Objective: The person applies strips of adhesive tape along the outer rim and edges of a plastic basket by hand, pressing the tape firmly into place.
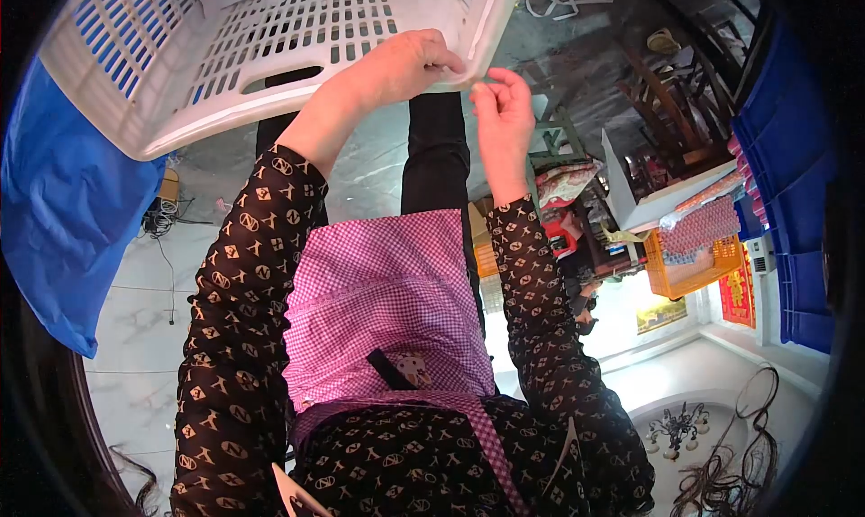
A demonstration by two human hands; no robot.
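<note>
A white slatted plastic basket (351,21) fills the upper left, with an oval handle slot in its near side. My left hand (396,64) lies over the near rim at the right corner. Its fingers are bent together against the inside of that corner, and its thumb is hidden. Just outside the same corner is my right hand (505,107), with thumb and index finger pinched close to the rim. Whatever is between those fingertips is too small to make out.
A blue plastic sheet (81,183) hangs at the left. On the right are an orange basket (689,269), wooden furniture (671,98) and stacked blue crates (793,174). Cables (162,215) lie on the floor at left. A white strap (559,6) lies beyond the basket.
</note>
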